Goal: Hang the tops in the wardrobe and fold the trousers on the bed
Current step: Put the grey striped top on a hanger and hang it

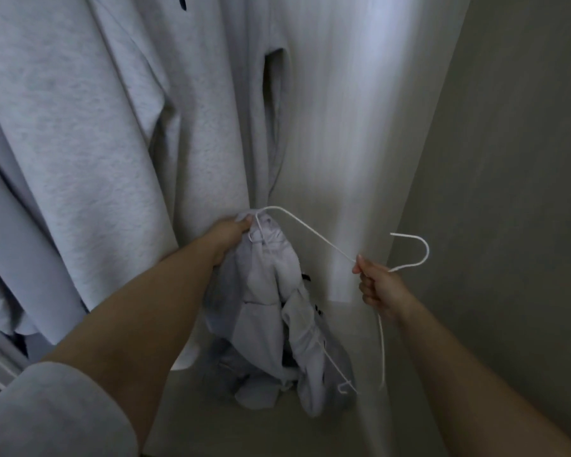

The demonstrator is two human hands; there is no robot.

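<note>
The left hand (pixel 233 229) grips a bunched pale grey top (pixel 271 311) by its upper edge, low inside the wardrobe (pixel 343 127); the right hand (pixel 374 285) pinches a white wire hanger (pixel 314 232), 1 end inside the fabric. Several grey tops (pixel 80 143) already hang alongside; this 1 is not yet seated or hung, and no trousers or bed are visible.

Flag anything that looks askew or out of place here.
The white hanger is tipped on its side, hook pointing right, with only one end inside the bunched grey top. The left hand grips that end, the right hand the neck.
</note>
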